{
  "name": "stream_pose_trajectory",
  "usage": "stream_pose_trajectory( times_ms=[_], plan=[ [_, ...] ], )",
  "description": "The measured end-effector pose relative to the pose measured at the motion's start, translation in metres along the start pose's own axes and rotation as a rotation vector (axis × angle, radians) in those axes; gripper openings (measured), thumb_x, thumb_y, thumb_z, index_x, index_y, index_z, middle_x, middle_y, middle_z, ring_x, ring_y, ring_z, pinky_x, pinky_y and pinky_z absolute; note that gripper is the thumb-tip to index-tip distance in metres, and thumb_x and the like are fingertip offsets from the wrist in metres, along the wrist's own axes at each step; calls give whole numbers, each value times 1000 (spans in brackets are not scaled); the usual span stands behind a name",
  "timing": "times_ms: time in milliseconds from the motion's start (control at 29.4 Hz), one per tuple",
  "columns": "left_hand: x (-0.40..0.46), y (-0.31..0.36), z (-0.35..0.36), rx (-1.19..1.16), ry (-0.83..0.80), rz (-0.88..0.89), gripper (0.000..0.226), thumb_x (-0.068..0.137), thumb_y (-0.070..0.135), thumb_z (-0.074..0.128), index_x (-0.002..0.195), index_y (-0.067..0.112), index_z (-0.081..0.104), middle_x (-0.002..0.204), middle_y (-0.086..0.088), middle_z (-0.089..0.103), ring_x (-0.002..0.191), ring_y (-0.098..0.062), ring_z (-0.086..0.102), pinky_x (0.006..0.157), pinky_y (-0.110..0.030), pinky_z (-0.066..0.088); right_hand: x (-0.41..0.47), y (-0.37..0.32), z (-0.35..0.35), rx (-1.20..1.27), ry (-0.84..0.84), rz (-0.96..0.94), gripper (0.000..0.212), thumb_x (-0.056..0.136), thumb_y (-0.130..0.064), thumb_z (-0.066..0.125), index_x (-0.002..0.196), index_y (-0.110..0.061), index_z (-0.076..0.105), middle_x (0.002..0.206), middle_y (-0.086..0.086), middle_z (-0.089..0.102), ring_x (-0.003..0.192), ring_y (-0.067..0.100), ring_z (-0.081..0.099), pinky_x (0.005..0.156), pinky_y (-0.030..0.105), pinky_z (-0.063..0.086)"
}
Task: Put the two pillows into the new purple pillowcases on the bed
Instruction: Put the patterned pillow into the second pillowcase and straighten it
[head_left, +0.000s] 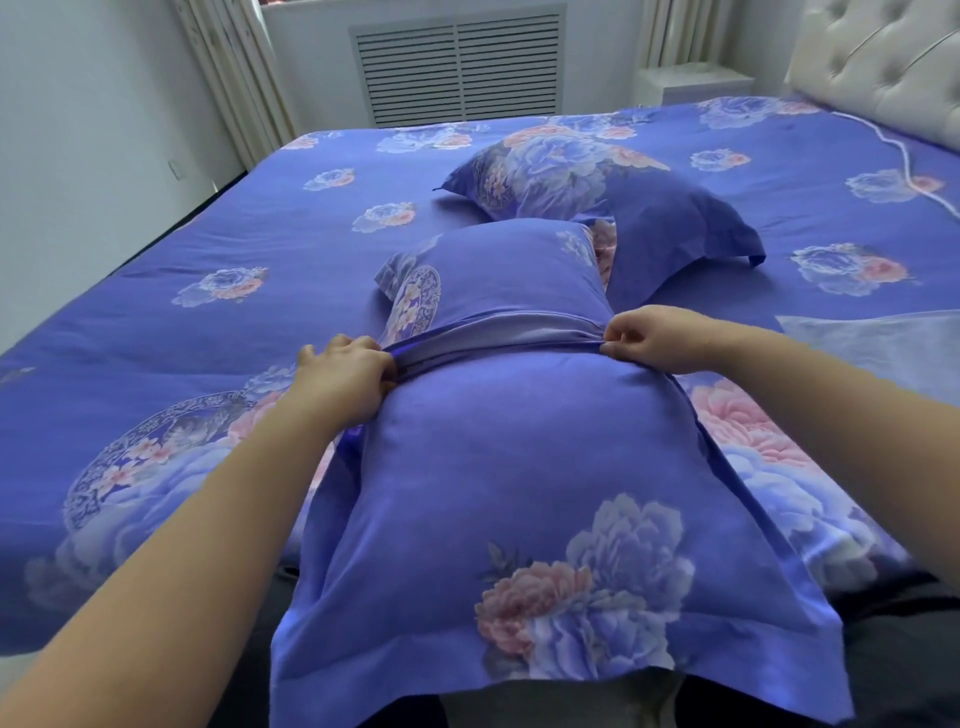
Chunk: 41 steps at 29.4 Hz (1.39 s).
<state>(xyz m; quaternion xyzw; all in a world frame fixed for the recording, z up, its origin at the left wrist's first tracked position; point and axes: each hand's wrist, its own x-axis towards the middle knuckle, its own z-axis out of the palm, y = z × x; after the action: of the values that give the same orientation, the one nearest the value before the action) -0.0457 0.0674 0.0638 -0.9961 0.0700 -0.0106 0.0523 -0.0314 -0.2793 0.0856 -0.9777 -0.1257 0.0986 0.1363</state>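
Near pillow (519, 467) lies in its purple pillowcase (498, 291) at the bed's (156, 322) near edge; left hand (345, 382) and right hand (644, 338) pinch the case opening's two ends; second cased pillow (587, 182) beyond, touching; open bedspread to the left.

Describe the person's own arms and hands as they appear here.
Both forearms are bare, with no sleeves in view. The left hand and right hand wear no gloves; no rings, watch or bracelets are visible on the hands or wrists.
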Motion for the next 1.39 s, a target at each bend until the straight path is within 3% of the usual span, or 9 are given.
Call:
stream_pose_trajectory(
  times_ms=[238,374,544,646,748,918,1020,1224,1394],
  plan=[
    [3,-3,6,69,-277,77,30,85,21,50,111,31,62,123,6,50,122,-25,37,96,-54,32,-8,-17,-20,-377,-382,102,18,77,-6,59,90,-15,67,84,3,61,74,21,49,63,27,43],
    [5,-8,16,37,-123,168,30,82,26,52,109,24,65,126,4,52,127,-23,36,102,-51,33,-9,-35,0,-550,-44,-16,10,85,-10,46,88,-16,53,83,5,53,77,30,54,57,30,36],
    [-7,4,10,-875,68,327,47,67,42,49,78,-2,62,111,-2,56,97,-4,54,89,-14,40,-14,-25,30,-224,274,-52,6,92,-19,40,86,-21,42,96,14,64,76,35,51,60,35,34],
    [0,14,12,-620,148,297,31,69,46,54,69,16,59,114,-3,56,105,-21,55,90,-28,42,-15,-18,37,-317,279,-58,20,96,-26,34,97,-17,52,105,6,60,87,34,58,62,33,35],
    [9,4,12,-181,198,61,37,86,51,55,93,19,72,130,3,55,118,-27,48,92,-40,42,-15,-7,35,-407,223,48,37,100,-34,26,107,-19,59,112,0,58,103,27,59,67,32,40],
    [0,-7,16,-75,-24,90,31,94,33,47,123,28,61,147,9,38,133,-24,31,99,-43,36,-15,13,34,-513,-75,142,28,93,-21,35,109,-26,58,110,-2,56,99,23,56,68,32,42],
    [-6,-5,16,-5,34,38,27,92,27,46,110,25,66,132,7,52,124,-24,40,97,-42,34,-15,5,26,-539,-207,196,24,87,-16,43,103,-22,60,103,-4,59,89,23,56,63,30,39],
    [-13,8,28,56,203,-21,17,90,12,48,96,7,63,103,-14,63,95,-35,62,77,-39,44,-12,-2,41,-297,532,144,24,88,-19,40,91,-6,60,95,15,68,84,38,62,59,31,32],
    [-24,1,38,-26,332,-67,10,89,12,53,91,10,63,87,-12,56,72,-38,63,55,-38,42,-21,13,43,-90,403,357,31,94,-33,41,87,-11,63,99,15,66,82,34,55,66,31,35]
  ],
)
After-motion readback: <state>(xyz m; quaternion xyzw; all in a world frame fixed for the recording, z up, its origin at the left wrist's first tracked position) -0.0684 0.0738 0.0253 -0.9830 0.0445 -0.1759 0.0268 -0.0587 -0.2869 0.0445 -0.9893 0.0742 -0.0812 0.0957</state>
